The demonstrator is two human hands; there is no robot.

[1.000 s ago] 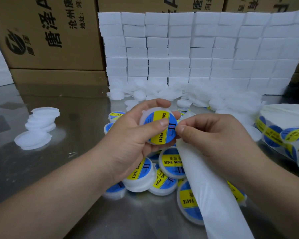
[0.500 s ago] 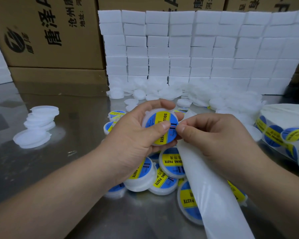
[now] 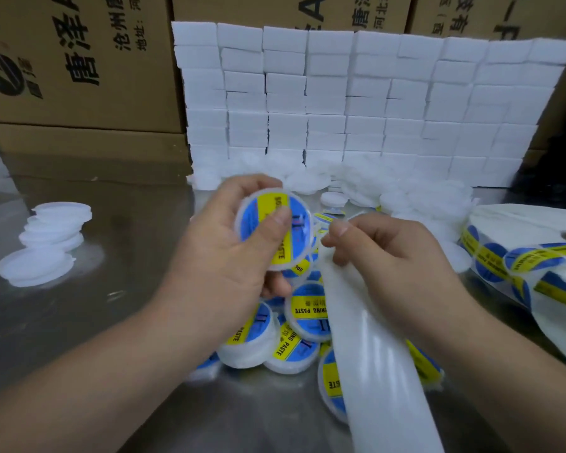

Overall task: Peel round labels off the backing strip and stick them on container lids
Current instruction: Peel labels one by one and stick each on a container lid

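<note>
My left hand [image 3: 229,256] grips a round white lid [image 3: 273,228] that carries a blue and yellow label, with the thumb pressing across the label's face. My right hand [image 3: 386,256] pinches the top end of the white backing strip [image 3: 373,371], which runs down toward the bottom edge of the view. A gap separates the two hands. Below them lies a pile of labelled lids [image 3: 304,322] on the metal table [image 3: 111,322]. A roll of blue and yellow labels [image 3: 520,256] sits at the right.
Bare white lids [image 3: 46,243] are stacked at the left, and more are heaped [image 3: 373,188] at the back. A wall of white blocks [image 3: 356,103] stands behind the heap, with cardboard boxes [image 3: 79,60] behind and to the left.
My left hand has lifted the labelled lid a little up and to the left, away from my right hand. The right hand keeps its hold on the strip.
</note>
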